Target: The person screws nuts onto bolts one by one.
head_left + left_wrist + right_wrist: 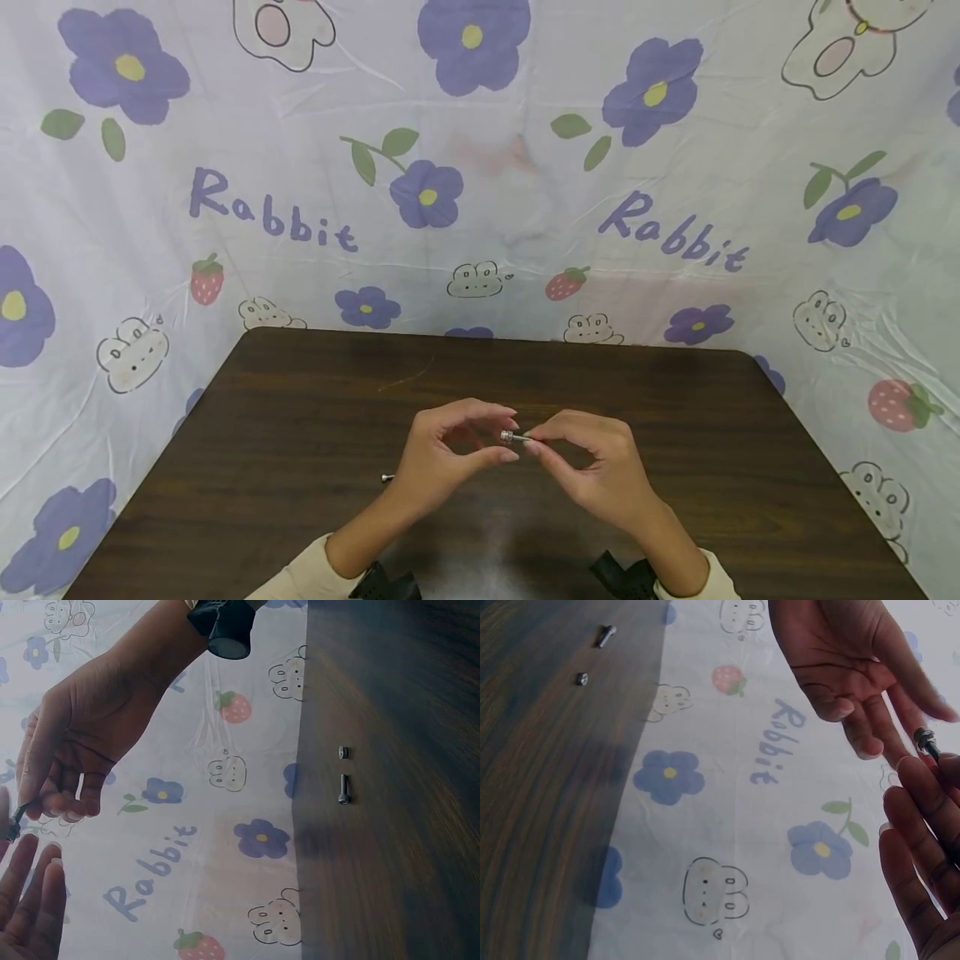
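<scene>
Rabbit-and-flower print sheet [495, 217] hangs behind a dark wood-grain worktop [675, 392]. Right hand [600, 462] has thumb and fingers nearly closed, pinching the thin shank end of a small silver bolt [517, 437], held roughly level above the worktop with its thicker end toward the left; left hand [450, 446] has thumb and fingers parted around that end, no grip, can't tell if they touch. Loose bolt [344, 790] and nut [343, 752] lie near each other on the worktop, apart.
</scene>
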Motion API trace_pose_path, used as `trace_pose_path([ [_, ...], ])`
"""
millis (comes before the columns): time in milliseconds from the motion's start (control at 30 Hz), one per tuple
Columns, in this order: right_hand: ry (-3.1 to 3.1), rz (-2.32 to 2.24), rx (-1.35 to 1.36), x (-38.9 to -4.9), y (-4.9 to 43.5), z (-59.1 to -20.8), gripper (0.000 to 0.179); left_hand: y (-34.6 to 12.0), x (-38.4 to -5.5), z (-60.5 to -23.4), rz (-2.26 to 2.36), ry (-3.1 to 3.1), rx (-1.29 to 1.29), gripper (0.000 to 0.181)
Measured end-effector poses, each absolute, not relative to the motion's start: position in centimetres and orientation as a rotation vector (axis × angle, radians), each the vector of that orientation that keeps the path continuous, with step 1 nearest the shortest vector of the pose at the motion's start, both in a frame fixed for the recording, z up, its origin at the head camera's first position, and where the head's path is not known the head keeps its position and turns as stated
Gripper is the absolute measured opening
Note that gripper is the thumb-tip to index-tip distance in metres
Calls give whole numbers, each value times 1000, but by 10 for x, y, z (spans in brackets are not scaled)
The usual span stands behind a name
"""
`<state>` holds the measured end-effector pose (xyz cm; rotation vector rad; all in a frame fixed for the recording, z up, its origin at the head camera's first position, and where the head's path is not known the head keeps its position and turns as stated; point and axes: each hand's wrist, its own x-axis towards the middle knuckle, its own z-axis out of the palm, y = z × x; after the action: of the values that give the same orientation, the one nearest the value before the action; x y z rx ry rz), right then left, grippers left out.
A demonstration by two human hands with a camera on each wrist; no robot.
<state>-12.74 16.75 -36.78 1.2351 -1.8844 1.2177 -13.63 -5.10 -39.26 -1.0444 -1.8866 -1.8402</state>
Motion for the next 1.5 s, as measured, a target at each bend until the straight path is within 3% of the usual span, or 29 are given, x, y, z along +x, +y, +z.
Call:
trace_pose_path([
  [233, -1889, 1225, 1233, -127, 168, -369, 14, -50, -136, -393, -1801, -1828, -1069, 22],
  [467, -1890, 1219, 1239, -128, 168, -370, 14, -51, -137, -394, -1857, -1838, -1048, 17],
  [700, -2018, 1198, 1162, -130, 171, -369, 25, -50, -142, -394, -1905, -1882, -1020, 16],
  [1100, -2273, 1050, 1092, -145, 172, -381, 11, -61, -162, -409, -1808, -2142, -981, 15],
  [1500, -2571, 644, 1126, -164, 167, -398, 5, -67, -187, -427, -1314, -2523, -1049, 10],
])
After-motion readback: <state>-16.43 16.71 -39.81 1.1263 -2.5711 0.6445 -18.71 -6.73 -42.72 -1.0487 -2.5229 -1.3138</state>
